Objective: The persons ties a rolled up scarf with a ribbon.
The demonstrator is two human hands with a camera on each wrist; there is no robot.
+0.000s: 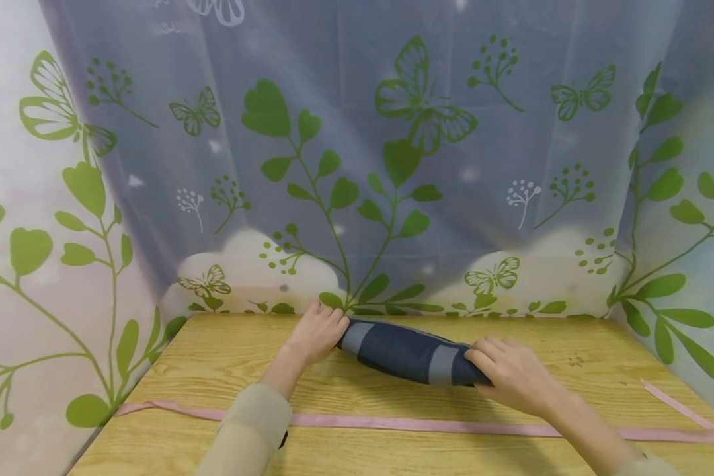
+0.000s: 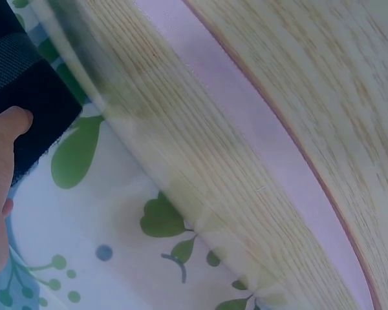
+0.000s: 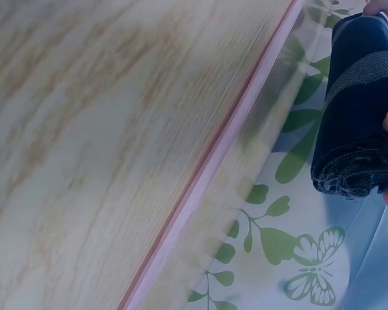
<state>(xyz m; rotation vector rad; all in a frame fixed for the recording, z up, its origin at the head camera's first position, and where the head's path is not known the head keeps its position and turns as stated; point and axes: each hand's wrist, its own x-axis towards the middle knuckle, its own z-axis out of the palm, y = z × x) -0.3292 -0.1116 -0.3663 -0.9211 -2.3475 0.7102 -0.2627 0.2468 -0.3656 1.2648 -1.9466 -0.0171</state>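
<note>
The person's left hand (image 1: 317, 334) extended forward from a beige sleeve (image 1: 246, 420), its back turned up, and its fingers gripped one end of a rolled navy cloth (image 1: 395, 350) with grey bands. The right hand (image 1: 508, 370) stretched inward from the lower right, its fingers clasped round the other end. In the left wrist view the left thumb pressed on the fabric near a frayed edge. The roll spanned the gap between the two sets of fingers, slanting lower toward the right ones in the head view, and appeared raised over the tabletop (image 1: 232, 357); its coiled layers showed beside the right fingers.

That yellowish, wood-grained surface spread below the fingers. Nearer the person than the fingers, a pink ribbon (image 1: 422, 425) crossed it from side to side, and to the right of the right fingers a shorter pink strip (image 1: 678, 404) met it. Beyond the fingers hung a blue-grey curtain (image 1: 345, 39) printed with green leaves and butterflies; paler printed panels (image 1: 12, 132) flanked both hands.
</note>
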